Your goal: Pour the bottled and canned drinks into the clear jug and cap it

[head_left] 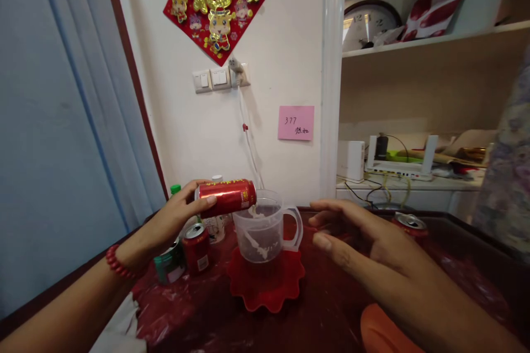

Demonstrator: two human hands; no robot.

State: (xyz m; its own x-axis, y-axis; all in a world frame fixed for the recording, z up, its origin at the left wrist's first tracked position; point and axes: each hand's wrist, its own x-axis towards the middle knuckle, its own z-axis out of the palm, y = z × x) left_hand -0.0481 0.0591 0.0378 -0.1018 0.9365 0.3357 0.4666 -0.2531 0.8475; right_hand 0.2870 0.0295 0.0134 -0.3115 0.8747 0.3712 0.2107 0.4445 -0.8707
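My left hand (179, 210) grips a red drink can (229, 196), which lies nearly on its side with its top end over the rim of a clear plastic jug (260, 240). Whitish liquid or residue shows inside the jug; I cannot tell which. The jug stands on a red tray with a scalloped edge (269, 293). To the right of the jug handle (297, 229), my right hand (366, 245) hovers with fingers apart, holding nothing. Below my left hand stand another red can (197, 249) and a green can (169, 266).
Bottles, one with a green cap (175, 189), stand behind the cans. An opened red can (411, 224) is at the right. Something orange (385, 331) lies at the front edge, beside my right forearm. White cloth or paper (124, 326) is at the lower left.
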